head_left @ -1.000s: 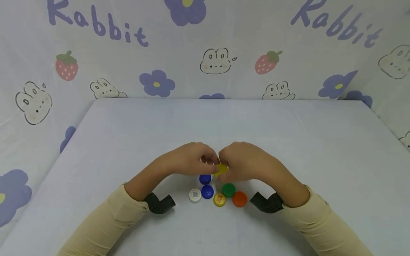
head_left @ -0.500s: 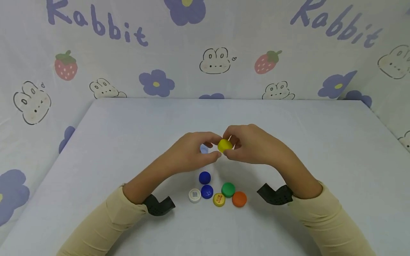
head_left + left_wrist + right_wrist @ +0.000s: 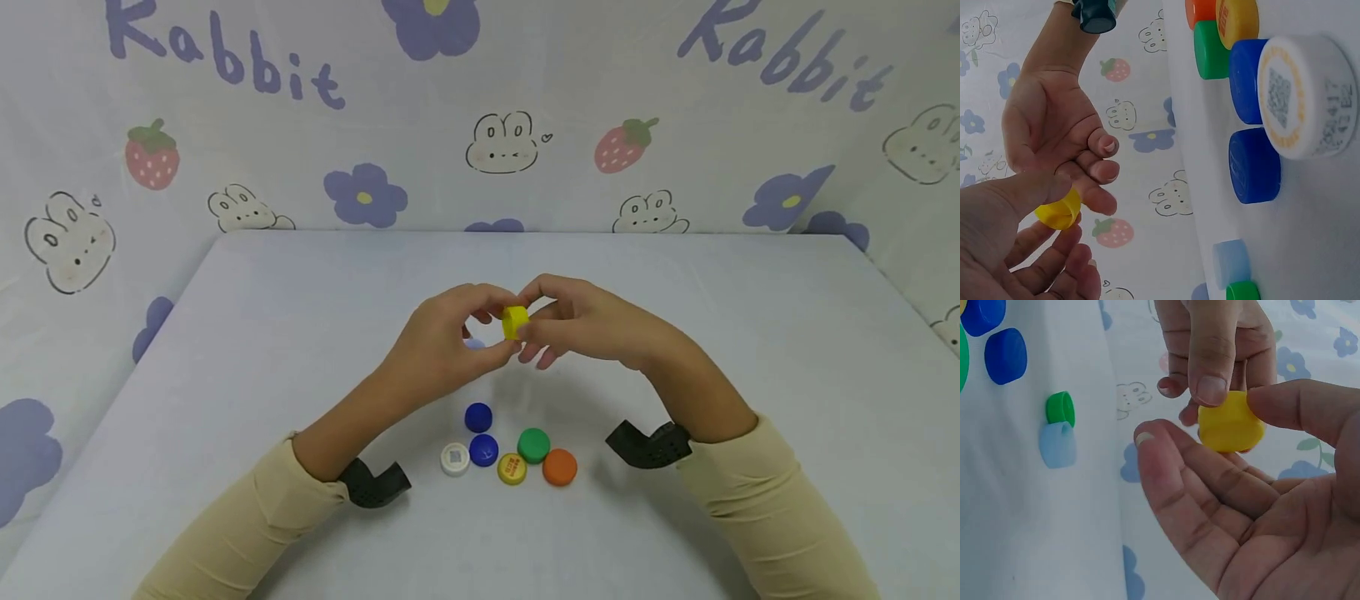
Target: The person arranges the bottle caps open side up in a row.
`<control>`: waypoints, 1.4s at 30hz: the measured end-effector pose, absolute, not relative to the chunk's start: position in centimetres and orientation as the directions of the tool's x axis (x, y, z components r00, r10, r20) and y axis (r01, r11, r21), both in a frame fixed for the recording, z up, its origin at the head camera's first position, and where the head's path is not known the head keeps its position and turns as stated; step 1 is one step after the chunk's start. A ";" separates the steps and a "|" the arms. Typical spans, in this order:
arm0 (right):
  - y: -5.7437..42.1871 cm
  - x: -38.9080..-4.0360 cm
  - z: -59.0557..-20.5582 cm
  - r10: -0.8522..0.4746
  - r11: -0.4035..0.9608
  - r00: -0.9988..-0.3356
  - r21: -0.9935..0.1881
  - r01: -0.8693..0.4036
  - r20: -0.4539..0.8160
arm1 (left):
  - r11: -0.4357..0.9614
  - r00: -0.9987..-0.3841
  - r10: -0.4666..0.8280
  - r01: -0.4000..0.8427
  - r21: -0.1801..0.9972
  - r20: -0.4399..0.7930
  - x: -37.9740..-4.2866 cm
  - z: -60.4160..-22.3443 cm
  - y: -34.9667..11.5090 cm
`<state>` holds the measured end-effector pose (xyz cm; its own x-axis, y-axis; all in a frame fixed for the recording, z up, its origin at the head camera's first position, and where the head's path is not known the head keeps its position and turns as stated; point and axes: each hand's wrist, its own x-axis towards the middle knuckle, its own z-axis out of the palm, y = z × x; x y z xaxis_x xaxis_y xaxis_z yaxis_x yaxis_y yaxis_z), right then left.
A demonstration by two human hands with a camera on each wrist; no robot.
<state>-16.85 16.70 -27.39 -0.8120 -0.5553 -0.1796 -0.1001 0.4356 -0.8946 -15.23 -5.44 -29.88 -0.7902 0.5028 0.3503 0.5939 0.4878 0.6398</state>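
Above the table a yellow bottle cap (image 3: pixel 513 325) is held on its side between both hands, its hollow side turned left. The left hand (image 3: pixel 447 333) pinches it between thumb and fingers. From the other side the right hand (image 3: pixel 600 321) also pinches the cap; in the right wrist view its thumb presses on the yellow cap (image 3: pixel 1232 425), and the lower fingers are spread away from it. Below the hands lie two dark blue caps (image 3: pixel 478 417), a white cap with a printed code (image 3: pixel 454 459), a yellow printed cap (image 3: pixel 512 468), a green cap (image 3: pixel 534 446) and an orange cap (image 3: pixel 560 467).
Behind the left hand, a light blue cap (image 3: pixel 1058 445) and a small green cap (image 3: pixel 1060 409) touch each other on the white table (image 3: pixel 337 283). A patterned cloth (image 3: pixel 420 125) hangs along the table's back and sides. Dark mounts sit at both wrists.
Both hands have risen and moved away from the body, over the far side of the cap group, with the yellow cap. That cap has turned onto its side. The caps below stay put.
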 end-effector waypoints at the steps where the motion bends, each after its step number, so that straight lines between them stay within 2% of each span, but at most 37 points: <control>1: 16.7 -16.8 -27.4 -0.558 0.439 -0.809 -0.893 -0.101 -0.183 | 0.487 -0.783 0.508 0.604 0.631 0.359 -15.2 -29.9 -5.5; 8: 16.6 -17.0 -27.9 -0.538 0.487 -0.830 -0.858 -0.161 -0.149 | 0.562 -0.779 0.545 0.614 0.554 0.310 -15.2 -30.1 -5.4; 14: 16.5 -17.4 -28.4 -0.515 0.499 -0.841 -0.856 -0.135 -0.167 | 0.590 -0.791 0.540 0.600 0.540 0.288 -15.3 -30.3 -5.4; 20: 16.4 -17.6 -28.8 -0.513 0.537 -0.833 -0.835 -0.124 -0.207 | 0.621 -0.813 0.541 0.560 0.548 0.217 -15.6 -30.4 -5.3; 22: 16.5 -17.6 -29.0 -0.531 0.573 -0.815 -0.806 -0.145 -0.231 | 0.643 -0.818 0.545 0.548 0.534 0.184 -15.9 -30.8 -5.3; 25: 16.3 -17.6 -29.3 -0.567 0.627 -0.795 -0.738 -0.248 -0.215 | 0.682 -0.822 0.554 0.540 0.494 0.133 -16.3 -31.4 -5.3; 29: 15.5 -17.2 -29.5 -0.573 0.687 -0.800 -0.634 -0.354 -0.175 | 0.698 -0.815 0.570 0.550 0.458 0.110 -16.6 -32.1 -5.4; 35: 14.5 -16.9 -29.8 -0.536 0.750 -0.823 -0.554 -0.362 -0.187 | 0.699 -0.812 0.574 0.553 0.454 0.104 -16.8 -33.0 -5.3; 42: 14.4 -17.2 -30.5 -0.504 0.783 -0.838 -0.520 -0.341 -0.210 | 0.722 -0.819 0.569 0.537 0.436 0.067 -17.2 -34.0 -5.1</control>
